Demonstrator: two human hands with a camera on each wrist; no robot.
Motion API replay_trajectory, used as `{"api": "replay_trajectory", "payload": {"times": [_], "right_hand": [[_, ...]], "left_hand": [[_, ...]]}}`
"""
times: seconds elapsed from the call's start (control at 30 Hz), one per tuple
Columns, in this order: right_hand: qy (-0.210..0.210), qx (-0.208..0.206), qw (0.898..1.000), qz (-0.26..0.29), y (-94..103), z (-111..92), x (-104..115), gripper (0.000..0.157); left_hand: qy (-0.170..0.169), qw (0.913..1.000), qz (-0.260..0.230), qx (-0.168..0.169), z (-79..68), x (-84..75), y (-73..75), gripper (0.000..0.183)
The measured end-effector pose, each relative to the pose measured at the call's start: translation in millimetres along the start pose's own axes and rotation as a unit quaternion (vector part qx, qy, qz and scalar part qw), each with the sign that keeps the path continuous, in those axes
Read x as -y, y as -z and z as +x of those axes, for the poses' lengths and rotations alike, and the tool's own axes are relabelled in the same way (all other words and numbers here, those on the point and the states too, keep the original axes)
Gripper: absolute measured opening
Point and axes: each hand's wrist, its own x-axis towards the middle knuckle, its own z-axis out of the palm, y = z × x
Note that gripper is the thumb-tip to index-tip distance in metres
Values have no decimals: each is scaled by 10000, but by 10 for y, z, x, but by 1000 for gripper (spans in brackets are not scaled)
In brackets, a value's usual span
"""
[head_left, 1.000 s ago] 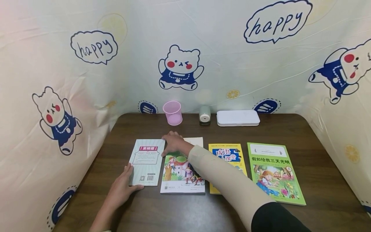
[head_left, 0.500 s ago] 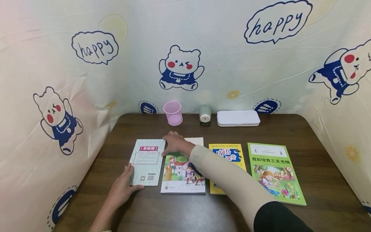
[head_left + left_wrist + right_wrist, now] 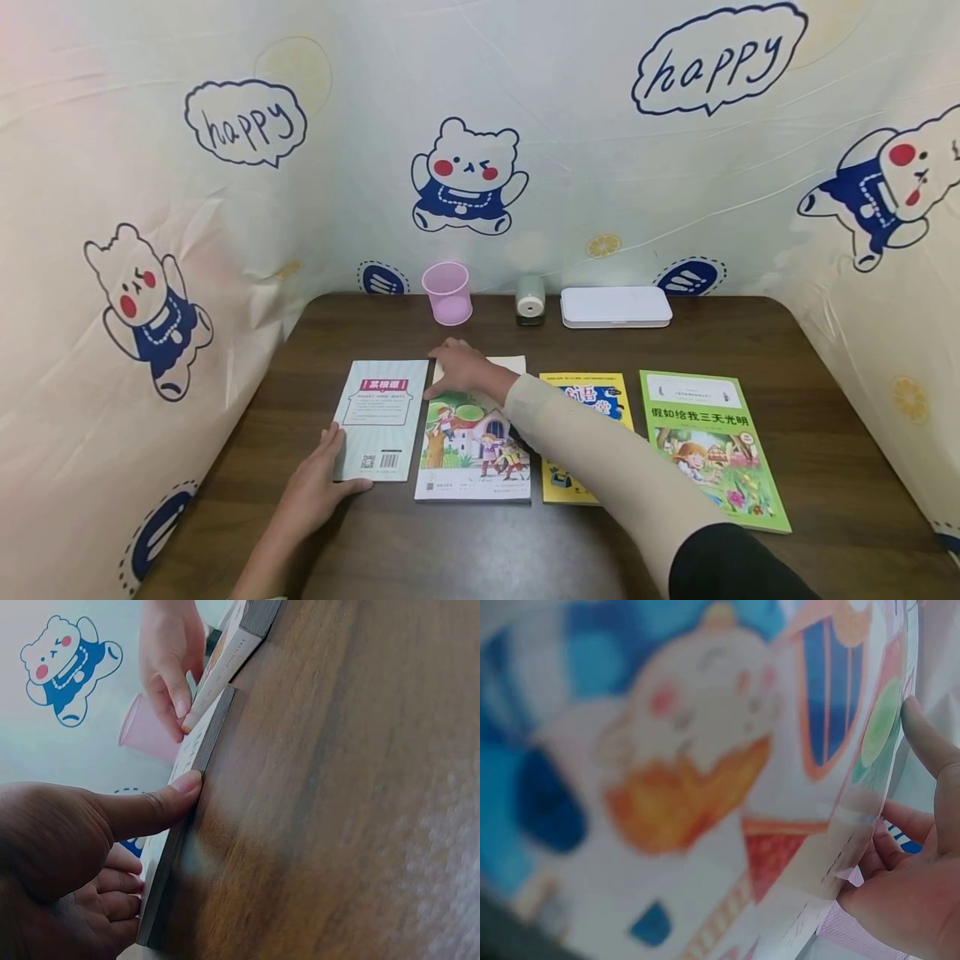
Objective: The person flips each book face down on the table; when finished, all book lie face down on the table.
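Observation:
A pale blue book (image 3: 381, 437) lies at the left end of a row on the dark wooden table (image 3: 465, 550). My left hand (image 3: 318, 487) holds it at the near left corner, thumb on the near edge and fingers along the left side. In the left wrist view, the left thumb (image 3: 150, 810) presses at the book's edge. My right hand (image 3: 467, 371) reaches over a book with a castle picture (image 3: 472, 458), its fingers spread around the far left corner. The right wrist view shows the right hand (image 3: 911, 862) beside the edge of that cover.
Right of the castle book lie a yellow book (image 3: 566, 479), partly under the right forearm, and a green book (image 3: 701, 425). Along the back stand a pink cup (image 3: 447, 296), a small pale green device (image 3: 530, 298) and a white flat case (image 3: 617, 307). Printed cloth hangs behind.
My right hand has shifted slightly right, away from the pale blue book's far right corner and onto the castle book's far left corner. The left hand and the books look unmoved.

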Motion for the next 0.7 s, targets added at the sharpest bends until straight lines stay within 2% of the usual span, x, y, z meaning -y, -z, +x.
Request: {"api": "replay_trajectory", "payload": {"times": [0.37,0.7], "right_hand": [[81,-107,9996,232,9,-86,-162,81],[67,-97,9991,407,120,-298,-247,80]], "left_hand": [[-129,9999,10,-87,-11,3,8,108],[-173,9998,0,-107,-14,16,4,108]]}}
